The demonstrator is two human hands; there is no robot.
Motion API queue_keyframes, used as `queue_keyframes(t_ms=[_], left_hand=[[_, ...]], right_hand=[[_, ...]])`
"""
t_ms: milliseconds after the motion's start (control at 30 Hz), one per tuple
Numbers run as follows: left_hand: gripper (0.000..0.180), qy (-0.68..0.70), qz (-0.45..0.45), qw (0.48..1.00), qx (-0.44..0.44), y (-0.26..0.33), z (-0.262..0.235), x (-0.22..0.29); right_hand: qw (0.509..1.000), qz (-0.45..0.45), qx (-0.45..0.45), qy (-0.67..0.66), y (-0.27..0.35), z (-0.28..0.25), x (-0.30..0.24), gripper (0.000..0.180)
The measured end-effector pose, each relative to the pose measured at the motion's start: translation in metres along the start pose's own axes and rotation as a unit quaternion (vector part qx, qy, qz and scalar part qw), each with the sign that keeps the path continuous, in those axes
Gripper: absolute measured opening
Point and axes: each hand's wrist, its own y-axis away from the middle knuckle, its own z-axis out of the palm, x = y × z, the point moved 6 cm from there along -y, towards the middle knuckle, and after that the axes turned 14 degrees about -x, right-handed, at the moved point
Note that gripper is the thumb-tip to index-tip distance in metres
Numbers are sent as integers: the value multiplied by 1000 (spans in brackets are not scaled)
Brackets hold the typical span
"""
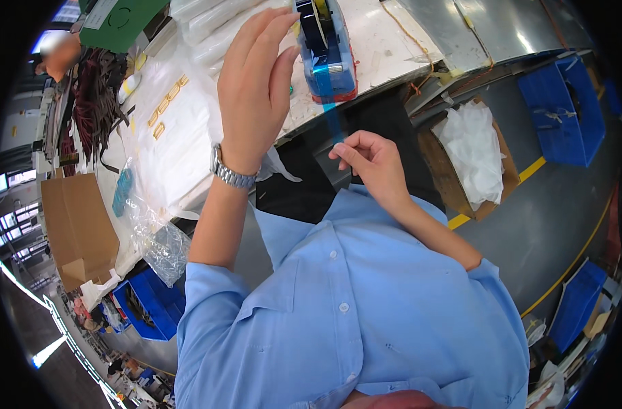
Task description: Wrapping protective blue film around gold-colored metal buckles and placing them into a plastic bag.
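A blue tape dispenser (337,85) stands near the edge of the white worktable, with a dark roll of tape (312,28) in it. From its front a strip of translucent blue tape (333,121) runs down toward me over the table edge. The strip's end is pinched between thumb and fingertips of my right hand (373,162). My left hand (256,92), with a metal watch on the wrist, is beside the dispenser, fingers stretched out. Its fingertips reach the dispenser's left side; whether they touch it I cannot tell.
Clear plastic bags (181,112) cover the table to the left, with gold-coloured pieces (168,102) among them. A cardboard box (505,160) of white plastic sits right of me, a blue bin (563,112) beyond it. Another cardboard box (79,225) is at the left, above a blue bin (150,303).
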Motion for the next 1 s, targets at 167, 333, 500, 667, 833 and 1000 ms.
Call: queue_keyframes(t_ms=[167, 333, 500, 667, 833, 1000], left_hand=[[34, 43, -81, 996, 12, 47, -6, 20], [26, 111, -239, 964, -28, 92, -13, 18], [20, 57, -260, 964, -21, 113, -64, -7], [12, -101, -357, 928, -34, 151, -136, -125], [11, -283, -276, 883, -254, 183, -129, -205], [9, -255, -247, 884, -303, 179, -126, -229]], right_hand=[[999, 15, 21, 30, 9, -1, -4, 13], [999, -27, 5, 43, 8, -1, 4, 10], [998, -47, 21, 32, 15, 3, -4, 12], [999, -5, -29, 16, 29, 6, -24, 14], [999, -20, -32, -5, 31, 16, -39, 13], [997, -10, -50, -56, 30, 14, -34, 12]])
